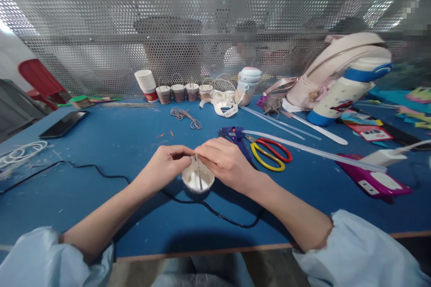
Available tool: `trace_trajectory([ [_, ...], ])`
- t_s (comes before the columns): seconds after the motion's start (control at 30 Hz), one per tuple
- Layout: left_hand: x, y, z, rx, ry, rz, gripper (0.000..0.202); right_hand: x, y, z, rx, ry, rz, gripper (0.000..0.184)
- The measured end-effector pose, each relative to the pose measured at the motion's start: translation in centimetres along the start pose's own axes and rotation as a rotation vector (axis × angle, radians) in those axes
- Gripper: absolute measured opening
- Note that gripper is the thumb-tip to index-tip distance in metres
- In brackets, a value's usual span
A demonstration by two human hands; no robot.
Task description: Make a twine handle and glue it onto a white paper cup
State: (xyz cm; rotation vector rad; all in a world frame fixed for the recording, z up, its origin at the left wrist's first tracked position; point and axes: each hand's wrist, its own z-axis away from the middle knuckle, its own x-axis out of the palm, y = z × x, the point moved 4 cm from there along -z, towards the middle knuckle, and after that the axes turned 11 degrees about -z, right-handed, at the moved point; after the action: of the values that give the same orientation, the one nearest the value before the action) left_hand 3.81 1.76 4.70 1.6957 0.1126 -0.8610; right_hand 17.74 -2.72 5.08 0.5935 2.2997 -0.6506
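Note:
A small paper cup (189, 184), wrapped outside in grey cord, stands between my hands with its white inside showing. A thin cord-wrapped handle (199, 172) crosses its mouth. My left hand (169, 161) is closed, thumb and forefinger pinching at the cup's far left rim. My right hand (224, 159) has its fingers bent together over the far right rim, by the handle's far end. The fingertips of both hands meet there, and the exact grip is partly hidden. Just beyond my right hand lie a blue glue gun (237, 136) and scissors (269, 154) with red and yellow handles.
Several cord-wrapped cups (178, 93) stand along the back beside a stack of paper cups (145, 83). A bundle of cord (186, 116) lies before them. A magenta power strip (373, 179), bottle (350, 92) and bag (313, 78) occupy the right. A black cable (215, 211) runs near me.

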Motion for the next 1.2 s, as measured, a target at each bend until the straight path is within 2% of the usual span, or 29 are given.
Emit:
trace_trajectory([
  [0.13, -0.2, 0.0, -0.1, 0.083, -0.009, -0.017, 0.020, 0.0, 0.1, 0.1, 0.008, -0.012, 0.024, 0.024],
  [0.3, -0.2, -0.2, -0.2, 0.091, -0.016, -0.041, 0.018, 0.0, 0.1, 0.1, 0.015, -0.014, 0.031, 0.022],
  [0.5, -0.3, -0.1, -0.2, 0.170, 0.028, -0.112, 0.015, 0.0, 0.2, 0.1, 0.019, 0.014, 0.006, 0.020],
  [0.7, -0.2, 0.2, 0.1, 0.263, 0.084, -0.149, 0.015, 0.2, 0.4, 0.1, 0.084, 0.024, -0.086, 0.019],
  [0.93, -0.5, 0.4, 0.5, 0.296, 0.188, -0.203, 0.013, -0.8, 0.4, 0.3, 0.312, 0.150, -0.307, 0.023],
  [1.1, -1.0, -0.5, 0.2, 0.249, 0.324, -0.288, 0.014, -0.3, 1.3, 0.7, 0.545, 0.073, -0.428, 0.022],
  [1.2, -1.1, -1.5, -0.3, 0.190, 0.357, -0.295, 0.018, -0.2, 1.7, 0.8, 0.632, 0.025, -0.539, 0.024],
])
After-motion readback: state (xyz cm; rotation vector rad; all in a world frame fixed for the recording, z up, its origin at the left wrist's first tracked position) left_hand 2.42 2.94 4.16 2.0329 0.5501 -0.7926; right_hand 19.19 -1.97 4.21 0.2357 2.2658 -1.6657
